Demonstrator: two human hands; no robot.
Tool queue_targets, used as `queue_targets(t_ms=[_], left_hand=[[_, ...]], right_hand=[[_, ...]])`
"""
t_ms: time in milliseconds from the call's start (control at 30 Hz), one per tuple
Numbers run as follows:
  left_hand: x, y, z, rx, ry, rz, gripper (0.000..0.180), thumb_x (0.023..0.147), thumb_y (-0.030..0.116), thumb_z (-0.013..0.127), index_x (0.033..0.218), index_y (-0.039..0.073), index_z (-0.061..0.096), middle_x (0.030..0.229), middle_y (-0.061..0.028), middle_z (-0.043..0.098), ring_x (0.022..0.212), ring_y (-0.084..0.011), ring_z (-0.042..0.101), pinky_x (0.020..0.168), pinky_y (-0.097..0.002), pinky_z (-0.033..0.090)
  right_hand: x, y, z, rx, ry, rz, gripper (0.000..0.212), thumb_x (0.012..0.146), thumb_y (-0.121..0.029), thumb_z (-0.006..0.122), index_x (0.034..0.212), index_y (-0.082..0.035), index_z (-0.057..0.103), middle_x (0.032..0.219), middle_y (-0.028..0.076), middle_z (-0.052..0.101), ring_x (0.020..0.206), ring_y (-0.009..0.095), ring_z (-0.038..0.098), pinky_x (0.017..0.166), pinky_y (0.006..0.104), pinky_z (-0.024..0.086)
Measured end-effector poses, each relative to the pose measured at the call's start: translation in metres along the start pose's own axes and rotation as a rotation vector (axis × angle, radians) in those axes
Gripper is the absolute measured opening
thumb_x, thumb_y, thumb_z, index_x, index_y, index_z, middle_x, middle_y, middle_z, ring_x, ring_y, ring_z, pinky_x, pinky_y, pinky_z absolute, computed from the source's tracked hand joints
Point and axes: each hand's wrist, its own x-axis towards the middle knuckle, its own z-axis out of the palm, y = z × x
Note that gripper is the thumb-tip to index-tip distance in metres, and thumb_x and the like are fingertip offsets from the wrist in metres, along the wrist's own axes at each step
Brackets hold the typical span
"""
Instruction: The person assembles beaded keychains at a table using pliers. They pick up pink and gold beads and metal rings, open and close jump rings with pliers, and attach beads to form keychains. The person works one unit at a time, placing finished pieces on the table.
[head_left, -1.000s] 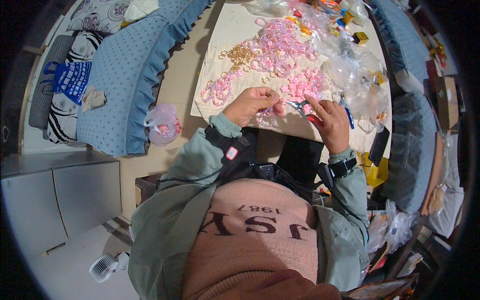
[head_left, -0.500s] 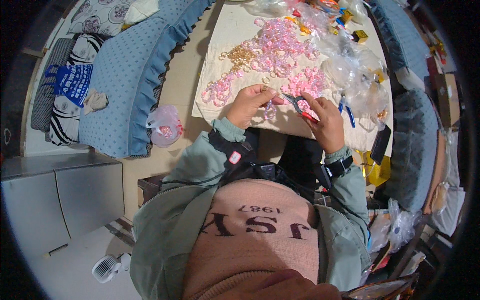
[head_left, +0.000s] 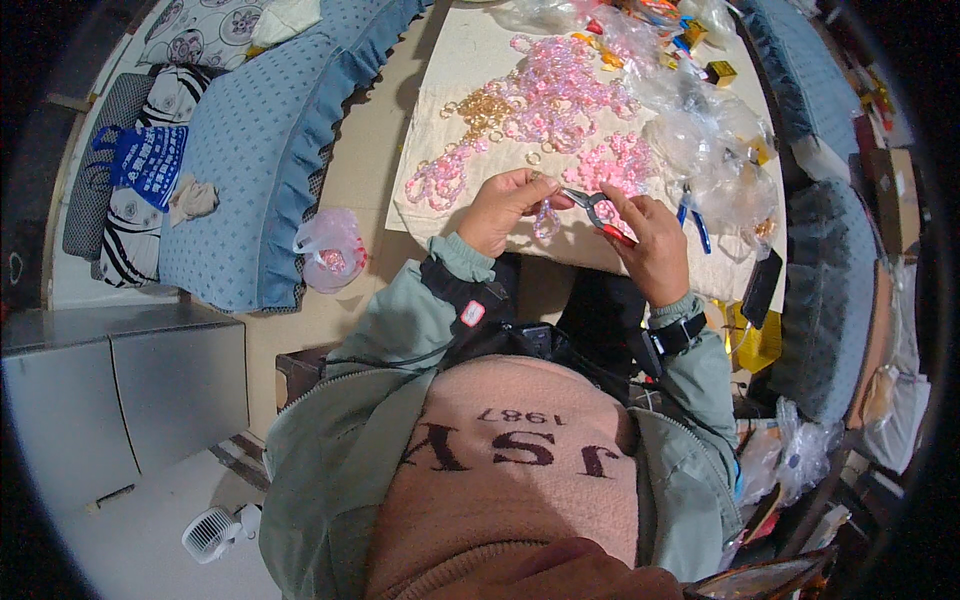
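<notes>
My left hand is pinched on a short strand of clear lilac beads, which hangs down from the fingertips over the table's near edge. Red-handled pliers rest in my right hand, its fingers wrapped round the handles. Their dark jaws point left and reach the left fingertips. Whatever small piece sits at the jaw tips is hidden. Just beyond the hands lie pink bead strands, a heap of pink and lilac bead chains and a cluster of gold rings.
Blue-handled pliers lie right of my right hand. Clear plastic bags crowd the right side of the cloth-covered table. A blue-covered sofa stands left, with a tied plastic bag on the floor beside it.
The pliers' jaws have met the left fingertips, where a small gap showed before. The hanging bead strand has shifted slightly to the right.
</notes>
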Motion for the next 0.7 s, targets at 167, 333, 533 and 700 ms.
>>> queue_targets(t_ms=[167, 333, 533, 700], left_hand=[[-0.0029, 0.0042, 0.0012, 0.024, -0.02, -0.015, 0.024, 0.1, 0.025, 0.061, 0.106, 0.003, 0.067, 0.1, -0.0102, 0.074, 0.093, -0.0142, 0.068, 0.084, -0.0261, 0.048], [-0.0048, 0.0095, 0.0009, -0.052, -0.099, -0.071, 0.027, 0.101, 0.028, 0.059, 0.109, 0.003, 0.064, 0.106, -0.011, 0.073, 0.09, -0.0117, 0.064, 0.078, -0.0244, 0.048], [-0.0012, 0.0044, -0.0054, -0.147, -0.132, -0.123, 0.027, 0.102, 0.027, 0.058, 0.113, 0.002, 0.063, 0.109, -0.0135, 0.071, 0.103, -0.0198, 0.068, 0.079, -0.0269, 0.052], [-0.0008, 0.0045, -0.0077, -0.237, -0.186, -0.158, 0.026, 0.101, 0.026, 0.06, 0.114, 0.003, 0.062, 0.103, -0.0091, 0.069, 0.103, -0.0203, 0.068, 0.076, -0.0273, 0.051]], right_hand=[[-0.0018, -0.0034, -0.0027, -0.022, -0.05, 0.068, 0.06, 0.075, -0.017, 0.081, 0.133, -0.019, 0.063, 0.089, 0.009, 0.063, 0.082, 0.028, 0.062, 0.071, 0.039, 0.05], [-0.0025, -0.0031, -0.0061, -0.027, -0.031, 0.029, 0.063, 0.075, -0.015, 0.08, 0.135, -0.021, 0.062, 0.089, 0.009, 0.063, 0.081, 0.028, 0.062, 0.07, 0.0389, 0.05], [-0.0026, -0.0002, -0.0096, -0.052, -0.008, -0.039, 0.068, 0.074, -0.012, 0.079, 0.138, -0.022, 0.059, 0.087, 0.008, 0.061, 0.079, 0.027, 0.061, 0.068, 0.0393, 0.049], [-0.0048, 0.0013, -0.0076, 0.01, 0.007, -0.008, 0.07, 0.072, -0.01, 0.08, 0.138, -0.023, 0.06, 0.087, 0.008, 0.061, 0.081, 0.026, 0.061, 0.07, 0.0388, 0.05]])
